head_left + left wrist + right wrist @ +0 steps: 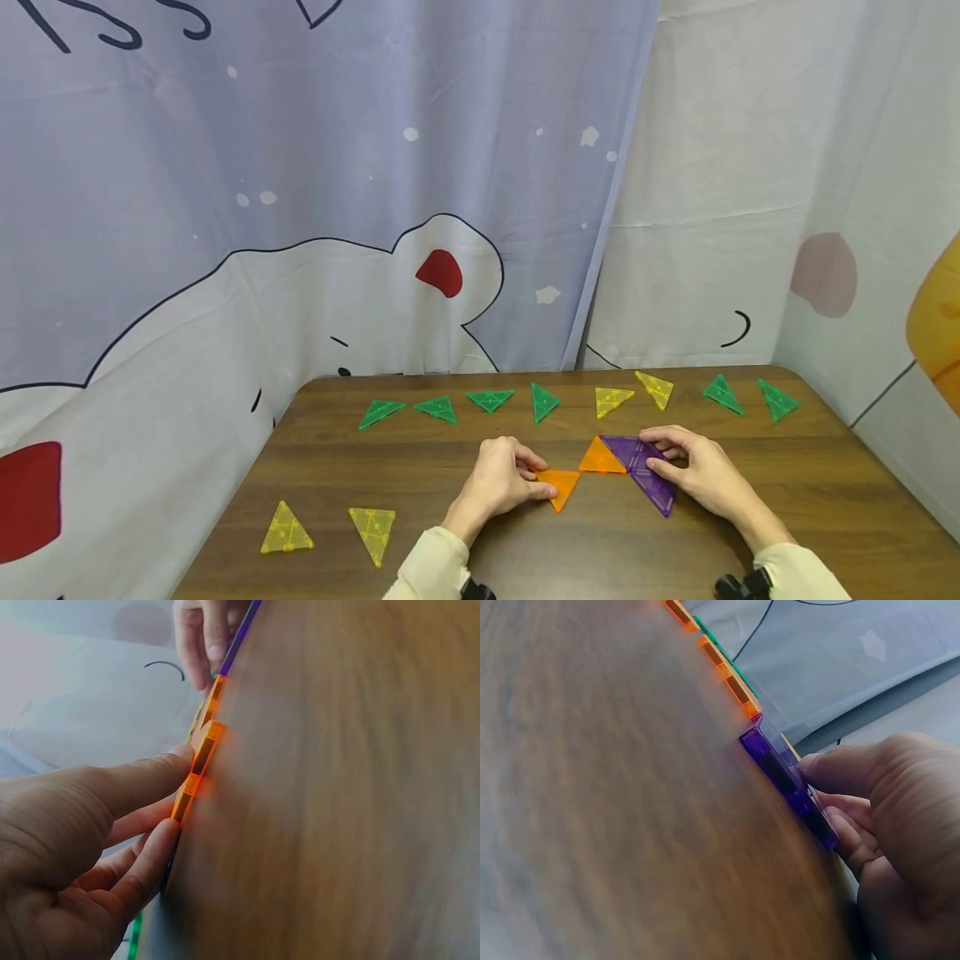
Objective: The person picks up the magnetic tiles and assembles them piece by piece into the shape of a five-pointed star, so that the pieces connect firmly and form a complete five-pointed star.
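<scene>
Left of the purple piece (634,460) that the right hand (703,472) gripped, the left hand (501,482) pinched the outer orange triangle (564,483); careless tugging could have skewed the inner orange triangle (602,458) between.

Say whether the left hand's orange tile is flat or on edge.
Flat: the head view shows the orange tile face up, the left-wrist view its thin side.

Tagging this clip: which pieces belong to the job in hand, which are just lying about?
In the job:
orange triangle, pinched by the left hand
purple piece, held by the right hand
second orange triangle, beside the purple piece

Seemingly just lying about, untouched:
six green triangles
four yellow triangles
</scene>
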Demonstrator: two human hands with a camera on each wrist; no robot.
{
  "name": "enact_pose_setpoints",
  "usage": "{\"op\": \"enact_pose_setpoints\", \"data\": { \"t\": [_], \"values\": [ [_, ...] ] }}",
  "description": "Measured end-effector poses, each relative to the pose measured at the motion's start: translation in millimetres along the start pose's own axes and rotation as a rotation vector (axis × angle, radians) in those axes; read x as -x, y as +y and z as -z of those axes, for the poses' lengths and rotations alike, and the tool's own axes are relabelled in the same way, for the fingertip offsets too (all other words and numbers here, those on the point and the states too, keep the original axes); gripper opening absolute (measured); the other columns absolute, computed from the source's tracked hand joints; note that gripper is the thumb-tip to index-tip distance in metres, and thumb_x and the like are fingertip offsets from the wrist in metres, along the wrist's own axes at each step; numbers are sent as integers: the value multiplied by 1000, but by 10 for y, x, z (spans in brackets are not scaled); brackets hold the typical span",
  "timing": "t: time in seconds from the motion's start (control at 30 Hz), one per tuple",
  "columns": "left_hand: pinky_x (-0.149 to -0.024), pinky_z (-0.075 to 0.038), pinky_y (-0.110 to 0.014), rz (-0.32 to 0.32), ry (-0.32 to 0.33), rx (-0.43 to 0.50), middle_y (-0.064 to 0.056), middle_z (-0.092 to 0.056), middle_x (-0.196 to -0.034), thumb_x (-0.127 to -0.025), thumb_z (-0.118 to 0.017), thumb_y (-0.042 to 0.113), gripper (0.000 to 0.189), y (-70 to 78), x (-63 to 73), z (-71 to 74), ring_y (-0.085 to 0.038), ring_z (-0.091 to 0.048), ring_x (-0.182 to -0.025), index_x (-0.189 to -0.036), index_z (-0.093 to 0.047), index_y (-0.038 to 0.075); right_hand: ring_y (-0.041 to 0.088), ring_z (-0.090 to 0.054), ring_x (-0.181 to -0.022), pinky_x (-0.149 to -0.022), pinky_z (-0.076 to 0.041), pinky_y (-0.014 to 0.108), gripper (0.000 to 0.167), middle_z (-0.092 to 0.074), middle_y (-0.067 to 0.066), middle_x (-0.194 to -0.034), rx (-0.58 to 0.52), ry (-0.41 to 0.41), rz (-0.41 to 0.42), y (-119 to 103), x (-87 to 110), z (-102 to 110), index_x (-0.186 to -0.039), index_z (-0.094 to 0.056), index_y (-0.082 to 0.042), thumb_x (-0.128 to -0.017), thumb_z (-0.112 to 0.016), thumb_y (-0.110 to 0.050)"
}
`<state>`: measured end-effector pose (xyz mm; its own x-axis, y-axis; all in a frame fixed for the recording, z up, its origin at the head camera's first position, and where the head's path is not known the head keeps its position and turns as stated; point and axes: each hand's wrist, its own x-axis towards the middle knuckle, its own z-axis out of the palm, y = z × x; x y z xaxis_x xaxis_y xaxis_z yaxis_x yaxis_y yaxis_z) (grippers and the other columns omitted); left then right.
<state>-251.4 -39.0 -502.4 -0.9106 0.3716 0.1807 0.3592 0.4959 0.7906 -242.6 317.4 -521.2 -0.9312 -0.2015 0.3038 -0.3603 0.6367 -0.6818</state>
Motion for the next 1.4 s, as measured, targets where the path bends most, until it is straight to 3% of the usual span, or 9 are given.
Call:
{"op": "enact_pose_setpoints", "data": {
  "t": [0.4, 0.73, 1.07, 1.4],
  "values": [
    [-67, -58, -14, -26, 2, -5, 0, -68, -89, -76, -106, 16, 31, 139, -98, -257, 1, -72, -73, -99, -88, 5, 15, -74, -102, -88, -62, 27, 33, -79, 8, -127, 7, 5, 14, -30, 0, -1, -131, -78, -11, -99, -86, -12],
    [-64, -56, -13, -33, 36, -34, -2, -68, -89, -75, -107, 19, 32, 201, -135, -402, 7, -64, -67, -95, -87, 4, 14, -74, -103, -89, -62, 26, 32, -78, 9, -131, 18, 8, 26, -11, -9, -11, -130, -79, -10, -99, -85, -9],
    [-63, -50, -16, -50, 91, -132, 2, -69, -81, -70, -110, 29, 38, 250, -172, -473, 4, -52, -70, -90, -86, 8, 15, -75, -104, -89, -63, 28, 31, -77, 9, -134, 19, 5, 36, -27, 4, -7, -130, -79, -12, -100, -85, -10],
    [-66, -48, -18, -18, 123, -180, 2, -67, -83, -67, -111, 36, 43, 276, -170, -524, 0, -51, -74, -88, -82, 12, 15, -75, -104, -90, -62, 25, 30, -77, 9, -135, 24, 5, 50, -3, 5, -15, -130, -79, -11, -100, -84, -7]
  ]
}}
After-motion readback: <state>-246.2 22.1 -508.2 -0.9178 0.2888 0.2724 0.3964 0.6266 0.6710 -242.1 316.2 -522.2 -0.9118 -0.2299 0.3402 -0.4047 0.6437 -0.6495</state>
